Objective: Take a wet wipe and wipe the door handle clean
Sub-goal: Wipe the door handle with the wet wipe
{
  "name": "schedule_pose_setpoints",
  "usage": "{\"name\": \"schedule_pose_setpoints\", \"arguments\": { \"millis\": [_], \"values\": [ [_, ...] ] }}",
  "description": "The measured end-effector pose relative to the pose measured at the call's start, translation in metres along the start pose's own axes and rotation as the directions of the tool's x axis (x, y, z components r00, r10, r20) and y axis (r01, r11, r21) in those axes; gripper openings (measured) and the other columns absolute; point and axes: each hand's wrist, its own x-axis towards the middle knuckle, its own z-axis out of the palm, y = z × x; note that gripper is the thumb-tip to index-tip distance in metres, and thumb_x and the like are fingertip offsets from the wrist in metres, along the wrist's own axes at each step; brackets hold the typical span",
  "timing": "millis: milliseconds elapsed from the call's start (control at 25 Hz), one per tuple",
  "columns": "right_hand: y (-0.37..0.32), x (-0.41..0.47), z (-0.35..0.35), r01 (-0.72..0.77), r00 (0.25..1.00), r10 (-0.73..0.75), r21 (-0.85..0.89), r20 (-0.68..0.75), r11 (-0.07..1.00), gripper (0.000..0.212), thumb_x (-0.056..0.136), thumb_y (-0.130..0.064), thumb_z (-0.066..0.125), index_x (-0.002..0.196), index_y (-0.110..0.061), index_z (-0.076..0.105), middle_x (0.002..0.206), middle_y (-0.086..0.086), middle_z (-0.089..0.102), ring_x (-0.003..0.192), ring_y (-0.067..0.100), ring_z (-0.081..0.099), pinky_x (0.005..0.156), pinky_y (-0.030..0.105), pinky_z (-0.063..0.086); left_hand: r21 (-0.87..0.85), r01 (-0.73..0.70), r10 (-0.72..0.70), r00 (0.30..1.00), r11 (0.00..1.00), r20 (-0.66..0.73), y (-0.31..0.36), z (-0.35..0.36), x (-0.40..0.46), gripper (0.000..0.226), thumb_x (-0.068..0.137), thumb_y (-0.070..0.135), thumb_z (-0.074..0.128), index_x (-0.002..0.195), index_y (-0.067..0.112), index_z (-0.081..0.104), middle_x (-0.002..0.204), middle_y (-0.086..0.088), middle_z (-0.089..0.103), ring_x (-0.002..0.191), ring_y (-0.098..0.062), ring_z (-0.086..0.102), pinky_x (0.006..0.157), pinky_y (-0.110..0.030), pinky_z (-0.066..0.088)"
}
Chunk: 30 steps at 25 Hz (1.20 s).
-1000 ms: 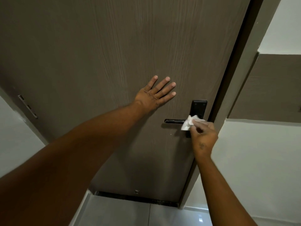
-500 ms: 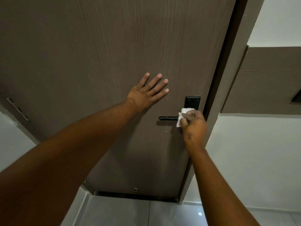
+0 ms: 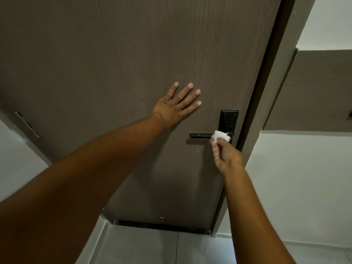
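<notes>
At 4 o'clock of the flat, empty left hand (image 3: 174, 109) bracing the door (image 3: 118, 60), right hand (image 3: 227, 156) pinches wipe (image 3: 220, 135) onto handle (image 3: 201, 136) to scrub it.

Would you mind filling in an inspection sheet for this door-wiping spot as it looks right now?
Surface: brown wood-grain door, shut in its frame.
Job's things: black door handle on a black backplate; white wet wipe bunched on the lever near the backplate.
Clutter: nothing seen.
Hands: left hand flat on the door, fingers spread, up and left of the handle; right hand pinches the wipe from below, blurred.
Cables: nothing seen.
Surroundings: hinge at the door's left edge; pale wall at right with a brown panel above it; tiled floor below.
</notes>
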Motion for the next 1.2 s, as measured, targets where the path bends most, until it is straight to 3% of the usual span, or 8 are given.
{"name": "schedule_pose_setpoints", "arguments": {
  "millis": [160,280,400,520,800,960,1120,1200],
  "values": [
    [0.04,-0.015,0.03,-0.071,0.988,0.033,0.259,0.149,0.963,0.015,0.088,0.011,0.061,0.101,0.004,0.063,0.111,0.025,0.065,0.088,0.026,0.07,0.065,0.026,0.062,-0.013,0.009,-0.009,1.0,1.0,-0.007,0.001,0.003,0.002,0.108,0.083,0.005,0.056,0.143,0.019,-0.032,0.13,-0.014,-0.065,0.121,-0.04,-0.058,0.098,-0.065,-0.035],
    [0.064,-0.016,0.047,-0.09,0.97,0.046,0.175,0.24,0.98,0.018,0.09,0.012,0.058,0.105,0.003,0.063,0.115,0.024,0.064,0.092,0.024,0.067,0.075,0.028,0.06,-0.023,0.022,-0.022,1.0,1.0,-0.019,0.0,0.004,0.002,0.114,0.083,0.01,0.061,0.141,0.018,-0.037,0.131,-0.015,-0.065,0.123,-0.041,-0.057,0.098,-0.065,-0.036],
    [0.064,-0.011,0.049,-0.107,0.952,0.081,0.073,0.294,0.992,0.016,0.089,0.012,0.06,0.104,0.006,0.062,0.112,0.023,0.065,0.091,0.023,0.068,0.074,0.026,0.061,-0.028,0.017,-0.018,1.0,0.999,-0.014,0.002,0.003,0.0,0.117,0.082,0.009,0.061,0.137,0.017,-0.041,0.131,-0.015,-0.064,0.124,-0.041,-0.056,0.099,-0.065,-0.035],
    [0.044,-0.001,0.026,-0.107,0.949,0.085,0.059,0.302,0.992,0.027,0.085,0.009,0.067,0.111,0.009,0.061,0.111,0.025,0.067,0.086,0.023,0.074,0.066,0.023,0.061,-0.025,0.009,-0.01,1.0,1.0,-0.021,0.001,0.007,0.003,0.112,0.08,0.003,0.057,0.142,0.019,-0.035,0.129,-0.015,-0.065,0.121,-0.041,-0.058,0.098,-0.065,-0.035],
    [0.018,0.006,-0.011,-0.056,0.969,-0.017,0.283,0.246,0.957,0.051,0.072,0.002,0.073,0.121,0.002,0.061,0.118,0.025,0.066,0.091,0.022,0.074,0.066,0.023,0.06,0.012,0.004,-0.004,0.999,1.0,-0.047,0.002,0.011,0.004,0.116,0.071,-0.007,0.053,0.141,0.019,-0.036,0.129,-0.015,-0.065,0.122,-0.041,-0.057,0.1,-0.065,-0.033],
    [0.049,-0.015,0.028,-0.112,0.959,0.088,0.075,0.271,0.991,0.027,0.086,0.006,0.066,0.113,0.008,0.062,0.107,0.024,0.069,0.089,0.025,0.073,0.071,0.026,0.062,-0.026,-0.025,0.024,0.999,0.999,-0.027,-0.002,0.004,0.001,0.11,0.084,0.019,0.061,0.143,0.021,-0.032,0.127,-0.014,-0.067,0.119,-0.04,-0.059,0.099,-0.065,-0.034],
    [0.039,-0.025,0.025,-0.149,0.968,0.168,-0.11,0.187,0.983,0.022,0.083,0.0,0.074,0.102,0.007,0.067,0.095,0.023,0.071,0.073,0.022,0.074,0.057,0.024,0.062,-0.129,-0.136,0.148,0.985,0.982,0.084,-0.013,-0.018,-0.01,0.145,0.051,0.054,0.077,0.148,0.023,-0.026,0.137,-0.015,-0.059,0.125,-0.037,-0.056,0.096,-0.061,-0.038],
    [0.029,-0.031,0.015,-0.114,0.973,0.158,-0.248,0.167,0.962,0.025,0.08,-0.008,0.079,0.1,0.002,0.068,0.081,0.017,0.075,0.055,0.011,0.068,0.046,0.018,0.056,-0.274,-0.157,0.175,0.984,0.949,0.045,-0.012,-0.036,-0.021,0.134,0.052,0.076,0.062,0.154,0.022,-0.006,0.154,-0.017,-0.039,0.135,-0.034,-0.045,0.105,-0.058,-0.03]
  ]
}}
